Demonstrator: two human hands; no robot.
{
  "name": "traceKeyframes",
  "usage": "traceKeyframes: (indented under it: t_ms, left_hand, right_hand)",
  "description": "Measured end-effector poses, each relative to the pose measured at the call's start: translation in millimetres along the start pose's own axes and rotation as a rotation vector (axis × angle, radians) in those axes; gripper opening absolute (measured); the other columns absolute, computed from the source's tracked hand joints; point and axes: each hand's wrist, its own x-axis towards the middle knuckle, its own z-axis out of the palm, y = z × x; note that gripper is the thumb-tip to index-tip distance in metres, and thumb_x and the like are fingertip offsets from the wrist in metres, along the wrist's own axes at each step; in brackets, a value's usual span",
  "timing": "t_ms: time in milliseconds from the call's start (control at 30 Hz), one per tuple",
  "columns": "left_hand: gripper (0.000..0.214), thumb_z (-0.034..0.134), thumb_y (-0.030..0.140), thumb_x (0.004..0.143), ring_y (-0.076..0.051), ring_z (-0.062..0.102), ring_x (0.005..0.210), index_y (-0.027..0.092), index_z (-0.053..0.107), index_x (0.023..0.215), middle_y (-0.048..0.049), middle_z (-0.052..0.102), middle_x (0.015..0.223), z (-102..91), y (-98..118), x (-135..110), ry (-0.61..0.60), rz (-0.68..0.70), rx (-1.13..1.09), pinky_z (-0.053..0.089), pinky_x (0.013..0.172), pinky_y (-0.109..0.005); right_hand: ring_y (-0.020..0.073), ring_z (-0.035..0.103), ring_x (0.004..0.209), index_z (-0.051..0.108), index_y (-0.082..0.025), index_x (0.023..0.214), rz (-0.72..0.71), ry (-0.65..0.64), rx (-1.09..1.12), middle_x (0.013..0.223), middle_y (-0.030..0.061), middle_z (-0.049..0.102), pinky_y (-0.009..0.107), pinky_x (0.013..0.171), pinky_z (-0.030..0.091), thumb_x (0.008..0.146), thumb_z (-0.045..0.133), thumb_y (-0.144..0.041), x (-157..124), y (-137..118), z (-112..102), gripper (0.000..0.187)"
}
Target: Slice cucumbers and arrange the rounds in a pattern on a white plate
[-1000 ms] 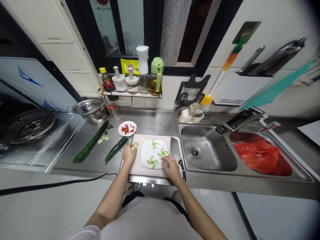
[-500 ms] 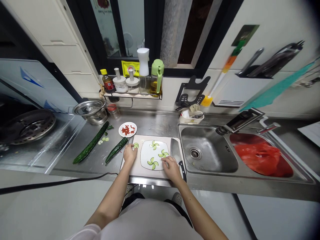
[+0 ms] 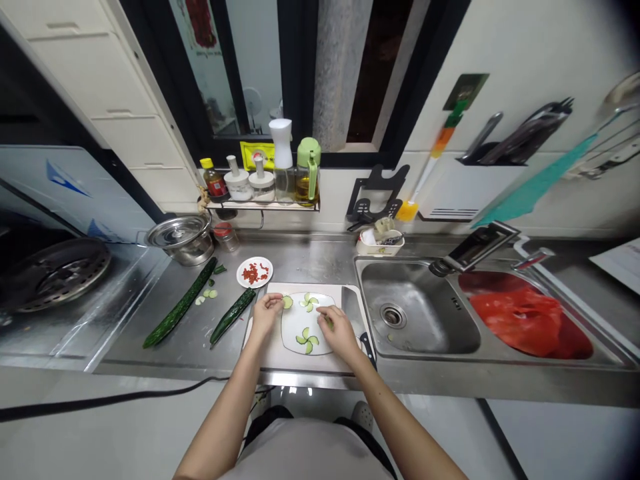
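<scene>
A white plate (image 3: 295, 327) with a dark rim line lies on the pale cutting board (image 3: 280, 361). Pinwheels of green-edged cucumber pieces decorate the plate: one pinwheel (image 3: 309, 303) is at the back, another pinwheel (image 3: 307, 341) at the front. My left hand (image 3: 267, 313) pinches a round cucumber slice (image 3: 287, 302) at its fingertips, over the plate's left edge. Above the plate's right side is my right hand (image 3: 339, 330), thumb and fingers apart, with nothing visible held. It covers most of a third pinwheel, leaving a little green showing. A knife (image 3: 368, 348) rests along the board's right side.
Left of the board lie a short cucumber (image 3: 233, 317) and a long cucumber (image 3: 181, 303), with cut bits between them. A small plate (image 3: 255, 285) of red pieces sits behind. To the right is the sink (image 3: 420, 340); a lidded pot (image 3: 183, 240) stands back left.
My left hand has moved from the board's left edge toward the plate, bringing a cucumber slice along. My right hand has shifted slightly over the right pinwheel, its fingers opening. The camera view has tilted up.
</scene>
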Motion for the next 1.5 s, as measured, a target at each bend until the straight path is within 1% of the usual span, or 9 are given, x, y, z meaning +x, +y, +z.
traceKeyframes:
  t_ms: [267, 367, 467, 567, 700, 867, 1100, 1333, 1500]
  left_hand:
    - [0.036, 0.067, 0.039, 0.071, -0.013, 0.06, 0.073, 0.016, 0.064, 0.098, -0.0045, 0.066, 0.082, 10.2, 49, -18, -0.193, 0.125, 0.072, 0.046, 0.069, -0.026]
    - [0.036, 0.068, 0.04, 0.07, -0.013, 0.057, 0.071, 0.016, 0.063, 0.096, -0.0037, 0.065, 0.081, 13.8, 58, -23, -0.207, 0.141, 0.049, 0.044, 0.067, -0.025]
    - [0.041, 0.073, 0.04, 0.065, -0.011, 0.054, 0.069, 0.016, 0.062, 0.096, -0.0029, 0.064, 0.082, 16.5, 65, -28, -0.151, 0.128, -0.024, 0.042, 0.066, -0.024]
    - [0.049, 0.075, 0.045, 0.064, -0.009, 0.052, 0.063, 0.016, 0.06, 0.102, -0.0003, 0.061, 0.073, 16.8, 73, -33, -0.091, 0.012, -0.121, 0.038, 0.059, -0.02]
    - [0.057, 0.071, 0.053, 0.068, -0.006, 0.046, 0.053, 0.016, 0.058, 0.111, -0.0006, 0.062, 0.071, 15.7, 85, -37, -0.226, -0.244, -0.283, 0.023, 0.046, -0.016]
    - [0.062, 0.079, 0.041, 0.062, -0.005, 0.05, 0.058, 0.02, 0.056, 0.116, 0.0005, 0.063, 0.078, 17.6, 94, -35, -0.284, -0.327, -0.431, 0.028, 0.048, -0.015]
    - [0.066, 0.082, 0.029, 0.056, -0.005, 0.048, 0.056, 0.02, 0.057, 0.116, 0.0045, 0.059, 0.071, 20.1, 93, -31, -0.236, -0.266, -0.448, 0.027, 0.049, -0.016]
    - [0.061, 0.079, 0.029, 0.062, -0.007, 0.053, 0.062, 0.019, 0.056, 0.117, 0.0035, 0.061, 0.071, 19.8, 90, -30, -0.174, -0.061, -0.351, 0.038, 0.062, -0.019]
    - [0.055, 0.075, 0.029, 0.067, -0.009, 0.056, 0.068, 0.019, 0.057, 0.118, 0.0027, 0.061, 0.074, 18.6, 81, -26, -0.176, 0.009, -0.295, 0.041, 0.068, -0.021]
  right_hand:
    - [0.0178, 0.055, 0.095, 0.066, -0.022, 0.099, -0.102, -0.028, 0.072, 0.096, 0.0032, 0.064, 0.031, 0.085, 0.042, 0.087, 0.054, -0.027, 47, -47, -14, 0.018]
    - [0.018, 0.054, 0.097, 0.065, -0.021, 0.089, -0.127, -0.073, 0.054, 0.095, 0.0031, 0.064, 0.03, 0.086, 0.04, 0.086, 0.054, -0.024, 50, -51, -14, 0.012]
    - [0.0179, 0.053, 0.095, 0.064, -0.021, 0.086, -0.162, -0.058, 0.051, 0.093, 0.0028, 0.063, 0.03, 0.084, 0.04, 0.088, 0.053, -0.023, 49, -51, -16, 0.011]
    - [0.0187, 0.052, 0.094, 0.064, -0.021, 0.089, -0.256, 0.019, 0.04, 0.094, 0.0038, 0.062, 0.032, 0.083, 0.041, 0.091, 0.051, -0.025, 47, -53, -20, 0.014]
    - [0.0196, 0.051, 0.094, 0.066, -0.022, 0.092, -0.393, 0.117, 0.012, 0.097, 0.0058, 0.062, 0.034, 0.083, 0.042, 0.092, 0.05, -0.026, 44, -55, -27, 0.017]
    - [0.0199, 0.051, 0.095, 0.067, -0.023, 0.093, -0.463, 0.117, -0.039, 0.097, 0.0063, 0.062, 0.034, 0.082, 0.044, 0.093, 0.05, -0.026, 43, -54, -29, 0.018]
    - [0.0202, 0.051, 0.096, 0.066, -0.022, 0.098, -0.491, 0.046, -0.106, 0.099, 0.0072, 0.062, 0.034, 0.084, 0.043, 0.094, 0.048, -0.028, 47, -49, -28, 0.02]
    - [0.0189, 0.051, 0.093, 0.064, -0.021, 0.095, -0.441, -0.03, -0.085, 0.094, 0.0056, 0.064, 0.031, 0.08, 0.042, 0.095, 0.047, -0.03, 50, -49, -21, 0.02]
    - [0.0179, 0.051, 0.091, 0.062, -0.022, 0.087, -0.374, -0.073, -0.019, 0.091, 0.0038, 0.063, 0.03, 0.08, 0.041, 0.092, 0.049, -0.027, 54, -49, -14, 0.015]
